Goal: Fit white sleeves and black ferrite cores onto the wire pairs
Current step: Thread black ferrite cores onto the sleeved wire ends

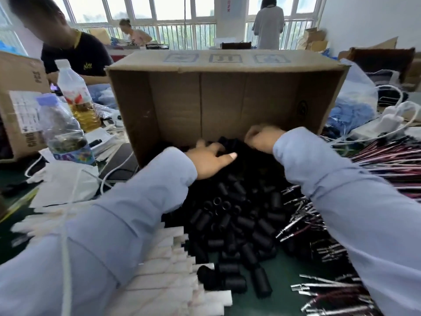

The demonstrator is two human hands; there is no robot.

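A heap of black ferrite cores (237,220) spills from a cardboard box (218,96) lying on its side onto the green table. My left hand (209,160) lies on the top of the heap at the box mouth, fingers spread and reaching into the cores. My right hand (262,137) is further in the box, fingers curled down among the cores; what it grips is hidden. White sleeves (173,270) lie in rows under my left forearm. Wire pairs (387,160) with metal terminals lie at the right, and more wire pairs (330,290) lie near the front.
Two plastic bottles (68,124) stand at the left beside another cardboard box (20,106). White cables and a charger (391,119) lie at the right with a blue plastic bag (355,103). A person in black sits behind left; two others are by the windows.
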